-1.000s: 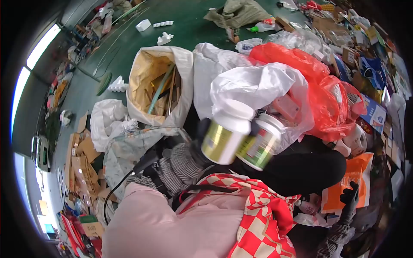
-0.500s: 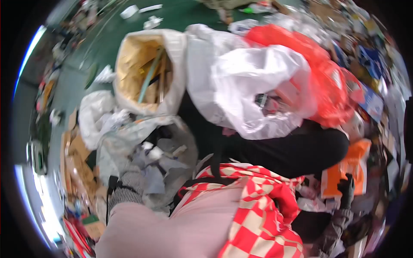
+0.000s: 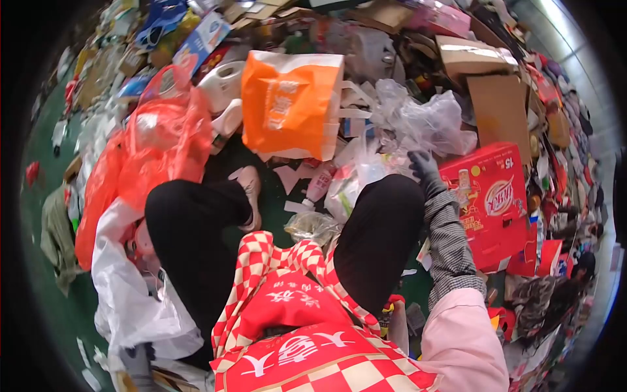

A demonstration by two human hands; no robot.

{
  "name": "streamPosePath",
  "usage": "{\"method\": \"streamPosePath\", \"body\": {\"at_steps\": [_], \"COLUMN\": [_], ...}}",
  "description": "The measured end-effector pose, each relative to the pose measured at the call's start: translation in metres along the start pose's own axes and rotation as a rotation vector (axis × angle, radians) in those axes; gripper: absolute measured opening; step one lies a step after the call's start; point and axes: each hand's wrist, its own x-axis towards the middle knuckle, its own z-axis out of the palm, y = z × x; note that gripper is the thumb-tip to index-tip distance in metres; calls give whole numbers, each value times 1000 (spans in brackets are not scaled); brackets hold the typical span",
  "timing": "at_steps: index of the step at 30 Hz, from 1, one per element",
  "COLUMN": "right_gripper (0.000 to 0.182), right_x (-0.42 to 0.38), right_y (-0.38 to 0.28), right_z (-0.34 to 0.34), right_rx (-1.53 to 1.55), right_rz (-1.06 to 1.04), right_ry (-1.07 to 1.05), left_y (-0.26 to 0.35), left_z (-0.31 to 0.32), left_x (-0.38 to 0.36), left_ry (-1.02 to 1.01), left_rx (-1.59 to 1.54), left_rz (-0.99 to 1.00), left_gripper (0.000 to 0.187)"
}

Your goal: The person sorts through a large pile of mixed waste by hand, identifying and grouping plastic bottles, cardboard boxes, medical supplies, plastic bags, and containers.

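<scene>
My right hand (image 3: 426, 171), in a dark grey glove, is at the left edge of a red printed box (image 3: 493, 202), just below a crumpled clear plastic bag (image 3: 434, 121). Its fingers look apart, with nothing visible between them. Low at the left, my left hand (image 3: 137, 364), also gloved, is beside the lower end of a white plastic bag (image 3: 134, 287); its fingers are too blurred and hidden to read. An orange and white bag (image 3: 287, 104) lies beyond my knees. Between my legs are a pink bottle (image 3: 320, 184) and a clear plastic container (image 3: 310, 227).
Red plastic bags (image 3: 163, 144) lie at the left beside a white jug (image 3: 222, 85). Brown cardboard (image 3: 499, 117) stands behind the red box. Mixed waste fills the back and right side. A green cloth (image 3: 60, 235) lies at far left.
The view has swung right, so the orange bag is now in the centre and the open sacks are gone from view. My right hand has come forward beside the red box.
</scene>
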Motion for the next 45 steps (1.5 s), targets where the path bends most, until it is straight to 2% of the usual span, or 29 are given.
{"method": "streamPosePath", "body": {"at_steps": [1, 3, 5, 7, 8, 11, 12, 13, 14, 15, 17, 19, 20, 21, 23, 24, 25, 27, 29, 31, 33, 35, 37, 38, 39, 41, 43, 44, 45], "right_gripper": [24, 60, 102, 124, 116, 26, 18, 14, 16, 18, 22, 22, 21, 21, 22, 23, 25, 36, 47, 62, 82, 95, 97, 76, 67, 51, 43, 41, 39], "right_x": [-9, -16, -1, 1, 6, 18, 8, -7, -29, -52, -98, -140, -159, -176, -198, -195, -191, -157, -111, -64, -22, -5, 15, 11, 3, -31, -68, -80, -91], "right_y": [26, 66, 134, 132, 145, 179, 177, 168, 159, 153, 176, 202, 212, 218, 211, 204, 190, 131, 108, 79, 76, 80, 87, 107, 127, 106, 85, 90, 97], "right_z": [3, 6, 13, 21, 25, 32, 30, 30, 34, 39, 47, 41, 30, 14, -15, -24, -31, -32, -24, -16, 0, 21, 30, 36, 29, 13, 2, 5, 8], "right_rx": [-31, -274, -375, -341, -369, 250, 201, 151, 87, 22, -237, -361, -357, -341, -328, -365, -385, -348, -331, -516, -707, -878, -561, -438, -122, 503, 760, 933, 1105], "right_rz": [-65, 52, 189, 306, 198, 333, 384, 434, 352, 269, 96, 55, 127, 239, 488, 559, 623, 412, -43, -178, -157, 107, 621, 500, 368, 94, 124, 116, 106], "right_ry": [68, 243, 572, 553, 600, 348, 252, 156, 55, -48, -162, -268, -283, -254, -48, 136, 328, 604, 678, 576, 599, 585, 157, 216, 159, 38, 205, 329, 458], "left_y": [40, 130, 242, 286, 316, 382, 385, 384, 388, 380, 365, 356, 359, 345, 324, 315, 310, 308, 309, 315, 322, 335, 343, 353, 358, 360, 353, 330, 302], "left_z": [10, 39, 87, 136, 166, 296, 343, 391, 429, 478, 563, 624, 634, 651, 659, 657, 649, 627, 602, 582, 564, 547, 539, 532, 525, 521, 517, 526, 527], "left_x": [4, 4, -12, -7, -11, -39, -39, -37, -41, -39, -37, -42, -47, -43, -37, -34, -31, -25, -23, -26, -31, -37, -24, -17, -13, 8, 6, 13, 28], "left_ry": [-32, -14, -176, -89, -267, -659, -888, -1056, -1183, -1171, -982, -886, -882, -933, -1055, -914, -878, -795, -815, -828, -844, -858, -903, -898, -921, -753, -846, -914, -932], "left_rx": [23, 182, 143, -80, -149, -213, -222, -159, 120, 103, 270, 402, 643, 758, 944, 874, 882, 897, 917, 896, 835, 749, 738, 571, 420, 225, -218, -534, -544], "left_rz": [86, 447, 669, 1014, 1043, 892, 781, 880, 826, 1130, 1517, 1454, 1389, 1398, 1639, 1842, 1894, 1994, 1996, 1998, 1996, 1868, 1680, 1650, 1484, 1409, 1142, 851, 748], "left_gripper": [16, 14, 20, 26, 28, 35, 38, 39, 43, 55, 73, 91, 102, 98, 84, 53, 45, 29, 22, 19, 21, 25, 25, 29, 29, 31, 43, 54, 58]}}
